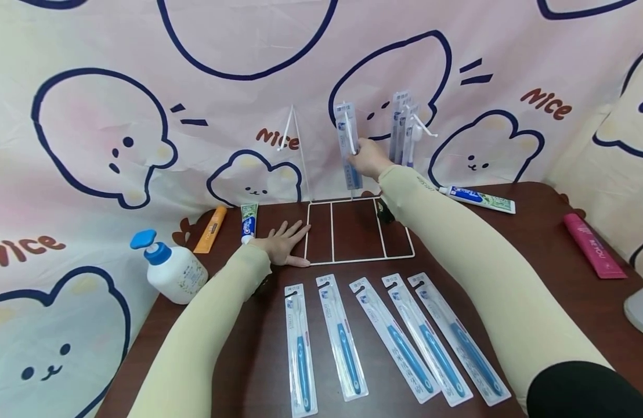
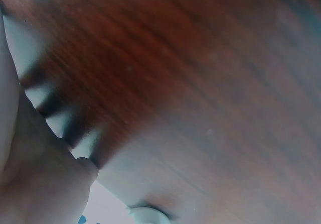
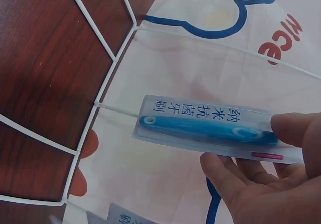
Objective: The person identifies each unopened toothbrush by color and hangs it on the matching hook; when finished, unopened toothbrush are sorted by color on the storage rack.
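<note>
My right hand (image 1: 371, 158) pinches a packaged toothbrush (image 1: 352, 174) that hangs upright at the middle hook of a white wire rack (image 1: 353, 261). In the right wrist view the blue handle (image 3: 200, 127) shows through the clear pack, thumb on one side and fingers on the other. Several more packaged toothbrushes (image 1: 398, 130) hang at the rack's right hook. The left hook (image 1: 286, 129) carries nothing. My left hand (image 1: 281, 242) rests on the table with fingers spread, its fingertips at the left edge of the rack's base.
Several packaged toothbrushes (image 1: 347, 342) lie in a row on the brown table (image 1: 248, 360). To the left are a white pump bottle (image 1: 177, 276), an orange tube (image 1: 210, 230) and a toothpaste tube (image 1: 249, 220). Another toothpaste tube (image 1: 478, 198) and a pink tube (image 1: 593, 247) lie right.
</note>
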The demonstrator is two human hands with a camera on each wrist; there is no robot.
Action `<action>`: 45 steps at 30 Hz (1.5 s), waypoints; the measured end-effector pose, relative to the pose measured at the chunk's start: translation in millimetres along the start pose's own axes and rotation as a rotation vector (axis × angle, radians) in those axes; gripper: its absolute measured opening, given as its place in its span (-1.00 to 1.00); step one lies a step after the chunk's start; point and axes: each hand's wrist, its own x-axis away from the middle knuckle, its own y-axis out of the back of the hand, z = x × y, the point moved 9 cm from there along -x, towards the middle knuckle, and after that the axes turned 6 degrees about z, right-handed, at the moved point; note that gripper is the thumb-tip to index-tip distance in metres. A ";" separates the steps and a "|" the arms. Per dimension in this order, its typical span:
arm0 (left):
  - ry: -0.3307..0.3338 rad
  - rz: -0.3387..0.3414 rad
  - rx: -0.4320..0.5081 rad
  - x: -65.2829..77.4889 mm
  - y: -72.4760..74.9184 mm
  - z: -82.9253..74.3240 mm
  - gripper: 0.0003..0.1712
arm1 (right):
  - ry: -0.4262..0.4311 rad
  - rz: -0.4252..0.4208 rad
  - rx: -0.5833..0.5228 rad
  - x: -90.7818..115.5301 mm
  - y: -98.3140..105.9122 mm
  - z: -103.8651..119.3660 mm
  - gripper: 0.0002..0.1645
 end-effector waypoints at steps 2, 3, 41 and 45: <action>-0.005 0.004 0.002 -0.4 -1.8 -2.4 0.22 | -0.002 0.002 0.003 1.1 -1.1 -4.3 -0.41; -0.009 0.004 0.004 -0.3 -2.0 -3.6 0.21 | -0.002 0.006 0.005 2.5 -1.9 -6.8 -0.41; -0.049 0.007 0.033 -2.7 -0.2 -0.3 0.22 | -0.069 -0.007 0.758 312.7 -25.8 -160.8 -0.36; -0.049 0.000 0.026 -1.7 2.1 -1.0 0.21 | -0.136 0.034 0.715 307.9 -12.0 -175.0 -0.31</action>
